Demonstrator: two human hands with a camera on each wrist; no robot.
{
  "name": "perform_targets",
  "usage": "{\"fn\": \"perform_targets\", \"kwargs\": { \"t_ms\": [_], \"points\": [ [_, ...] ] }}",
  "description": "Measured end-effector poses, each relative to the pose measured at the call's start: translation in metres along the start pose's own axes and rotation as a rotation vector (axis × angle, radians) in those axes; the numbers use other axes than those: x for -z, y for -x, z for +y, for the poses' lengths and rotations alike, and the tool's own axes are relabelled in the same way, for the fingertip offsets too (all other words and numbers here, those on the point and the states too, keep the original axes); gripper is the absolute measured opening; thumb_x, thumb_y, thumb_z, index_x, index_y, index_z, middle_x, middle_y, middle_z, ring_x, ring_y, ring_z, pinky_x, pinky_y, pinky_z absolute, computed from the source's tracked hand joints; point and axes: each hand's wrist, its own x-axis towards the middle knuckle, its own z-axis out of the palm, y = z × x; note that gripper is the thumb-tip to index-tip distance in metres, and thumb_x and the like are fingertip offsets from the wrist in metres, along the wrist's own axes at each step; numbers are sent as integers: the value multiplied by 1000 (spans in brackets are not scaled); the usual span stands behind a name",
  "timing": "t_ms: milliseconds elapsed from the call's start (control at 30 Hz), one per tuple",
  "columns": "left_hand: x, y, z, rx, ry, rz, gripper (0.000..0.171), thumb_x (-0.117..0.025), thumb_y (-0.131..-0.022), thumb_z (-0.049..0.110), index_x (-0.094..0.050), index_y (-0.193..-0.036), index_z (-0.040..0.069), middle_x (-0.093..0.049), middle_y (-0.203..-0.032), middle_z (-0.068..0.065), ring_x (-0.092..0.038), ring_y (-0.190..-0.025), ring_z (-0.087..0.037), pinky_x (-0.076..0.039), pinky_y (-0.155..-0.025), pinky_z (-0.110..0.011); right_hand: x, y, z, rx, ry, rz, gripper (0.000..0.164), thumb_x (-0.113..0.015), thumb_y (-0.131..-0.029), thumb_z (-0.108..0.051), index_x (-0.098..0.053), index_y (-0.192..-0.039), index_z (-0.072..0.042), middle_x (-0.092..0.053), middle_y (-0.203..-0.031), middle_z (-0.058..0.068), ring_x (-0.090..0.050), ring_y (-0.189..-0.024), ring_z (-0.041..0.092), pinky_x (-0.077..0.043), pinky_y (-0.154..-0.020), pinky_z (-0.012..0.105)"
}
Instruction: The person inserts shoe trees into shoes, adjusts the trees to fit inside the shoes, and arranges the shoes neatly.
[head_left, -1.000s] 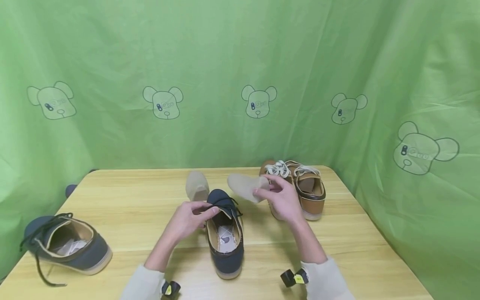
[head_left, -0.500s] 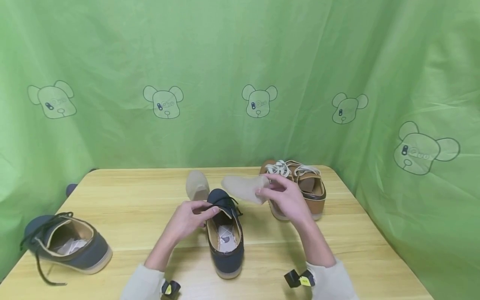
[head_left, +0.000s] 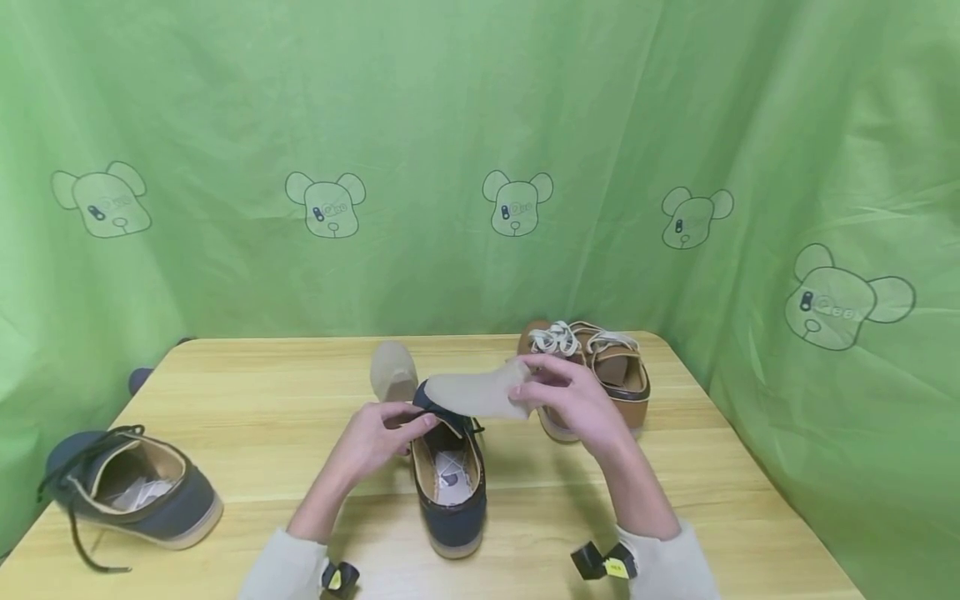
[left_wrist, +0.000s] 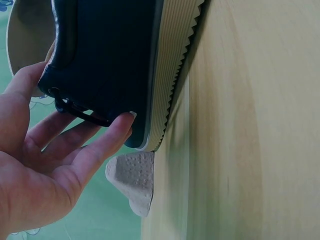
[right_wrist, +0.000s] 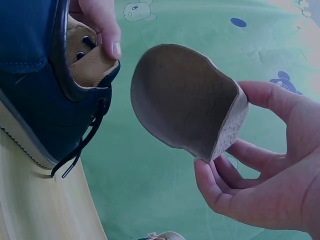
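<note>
A navy lace-up shoe (head_left: 454, 521) stands at the table's middle, toe away from me, with a printed pale insole inside. My left hand (head_left: 373, 437) pinches its tongue and opening edge, thumb (right_wrist: 104, 30) over the tan lining, other fingers along the lace side. In my right hand (head_left: 576, 407) is a beige moulded-pulp shoe insert (head_left: 474, 393), held at its squared heel end between thumb and fingers. Its rounded end overlaps the shoe's toe in the head view. The right wrist view shows the insert's hollow side (right_wrist: 182, 97), apart from the shoe.
A second pulp insert (head_left: 393, 365) lies on the table just beyond the navy shoe. The other navy shoe (head_left: 138, 496) sits at the left, laces loose. Brown shoes (head_left: 628, 408) with white laces stand at the back right, near the green curtain (head_left: 420, 267).
My right hand has brought the pulp insert leftward, from beside the navy shoe to over its toe. The left hand and the shoe have stayed in place.
</note>
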Motion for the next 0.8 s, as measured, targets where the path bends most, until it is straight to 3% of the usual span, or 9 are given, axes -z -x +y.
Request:
{"fn": "perform_targets", "kwargs": {
  "t_ms": [467,800],
  "points": [
    [1,0,0,12,-23,5,39,-75,-89,45,-75,-118,19,-76,-108,-3,-71,-72,-18,-56,-75,-33,3,3,-3,11,6,-91,48,-73,-81,-18,-70,-129,-17,-72,-119,7,-65,-105,21,-41,-103,37],
    [1,0,-1,2,-25,3,40,-75,-88,48,-76,-117,19,-76,-110,-5,-71,-71,-20,-56,-76,-34,6,5,-4,9,12,-98,45,-71,-82,-18,-71,-126,-20,-72,-117,6,-66,-103,23,-43,-99,38]
  ]
}}
